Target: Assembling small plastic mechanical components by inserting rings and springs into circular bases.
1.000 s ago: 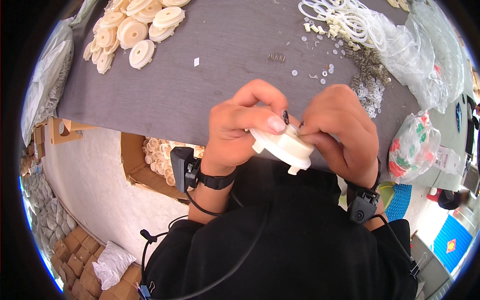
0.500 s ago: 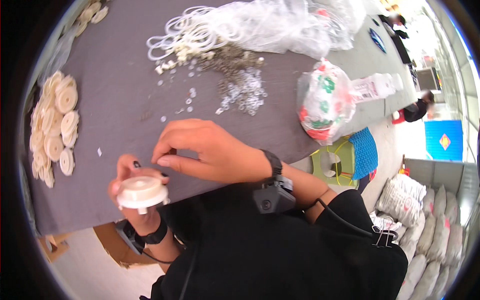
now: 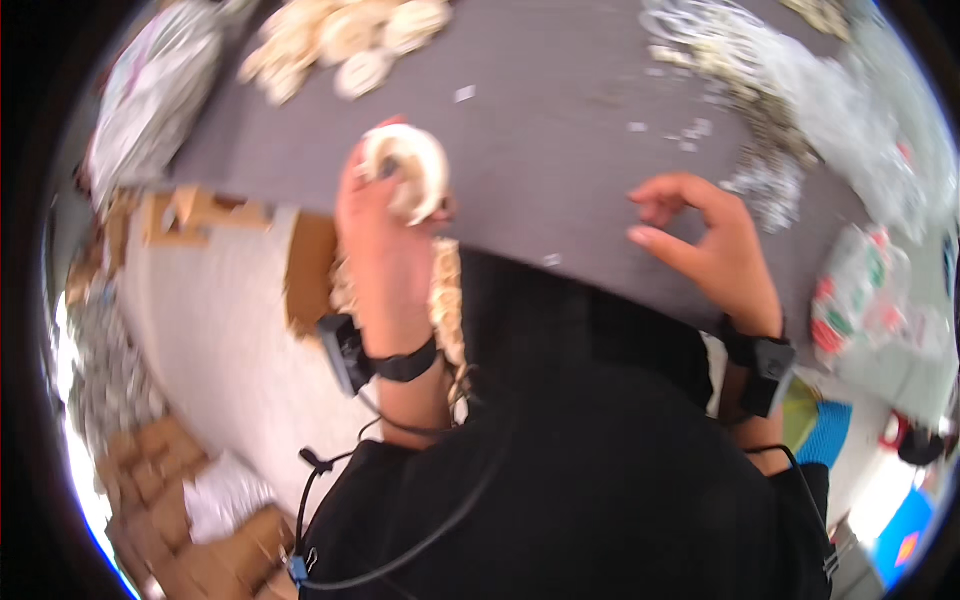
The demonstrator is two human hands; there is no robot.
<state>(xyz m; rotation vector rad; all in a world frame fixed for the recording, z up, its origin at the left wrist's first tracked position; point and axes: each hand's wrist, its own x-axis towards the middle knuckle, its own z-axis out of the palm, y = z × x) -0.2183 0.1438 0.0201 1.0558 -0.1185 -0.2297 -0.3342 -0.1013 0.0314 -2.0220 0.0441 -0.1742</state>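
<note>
My left hand (image 3: pixel 380 235) is closed around a cream round plastic part (image 3: pixel 432 165), a hollow cap-like piece tilted on its side above the table's near edge. Part of its rim is hidden by my fingers. To the right, my right hand (image 3: pixel 728 240) hovers over the grey table (image 3: pixel 560 130), thumb and forefinger apart, with nothing visible between them. Beyond the left hand lies a heap of similar cream discs (image 3: pixel 350 40). Small clear pieces (image 3: pixel 765 190) and metal-coloured bits (image 3: pixel 770 115) are heaped past the right hand. The picture is somewhat blurred.
White tubing loops (image 3: pixel 700 25) and clear plastic bags (image 3: pixel 860 110) lie at the far right. A bagged red, green and white bundle (image 3: pixel 860 290) sits near the right edge. Below the table at left stands a cardboard box (image 3: pixel 308 275) with cream parts (image 3: pixel 447 300) showing.
The view has swung left, so the table's things appear farther right. My hands have drawn well apart. The cream part in my left hand has turned from upright onto its side.
</note>
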